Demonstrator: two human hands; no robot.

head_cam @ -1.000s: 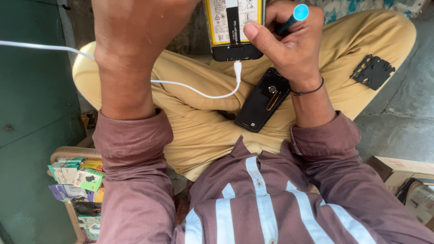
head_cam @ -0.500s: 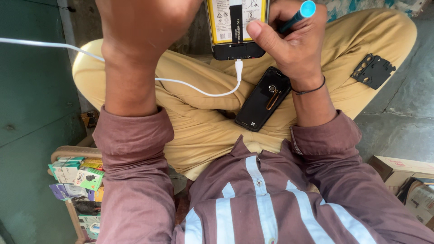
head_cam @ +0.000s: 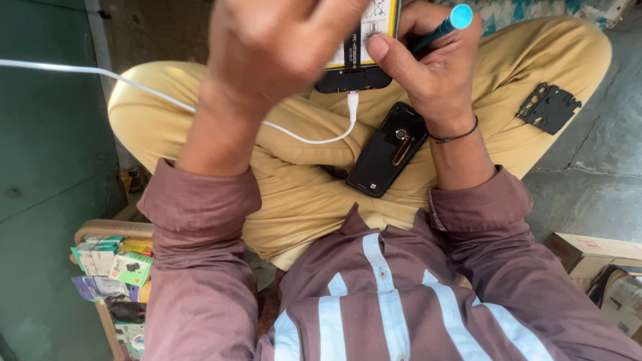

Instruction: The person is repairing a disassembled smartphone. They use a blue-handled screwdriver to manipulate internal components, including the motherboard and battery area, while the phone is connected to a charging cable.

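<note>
Phone (head_cam: pixel 354 60), back opened and yellow-labelled battery showing, being held up over the lap at the top edge of the view; white cable (head_cam: pixel 134 90) plugging into its lower end; left hand (head_cam: pixel 267 50) raised in front of it, blurred, so I cannot tell how its fingers are closing; right hand (head_cam: pixel 435 73) pressing its thumb to the phone while its fingers are pinching a blue-capped tool (head_cam: pixel 441 23); steady bracing likely serving best here. Black back cover (head_cam: pixel 386 150) lying on the tan trousers (head_cam: pixel 301 194); black plate (head_cam: pixel 548 107) on the right knee; grey floor (head_cam: pixel 582 194); green wall (head_cam: pixel 47 167); packets (head_cam: pixel 117 267).
</note>
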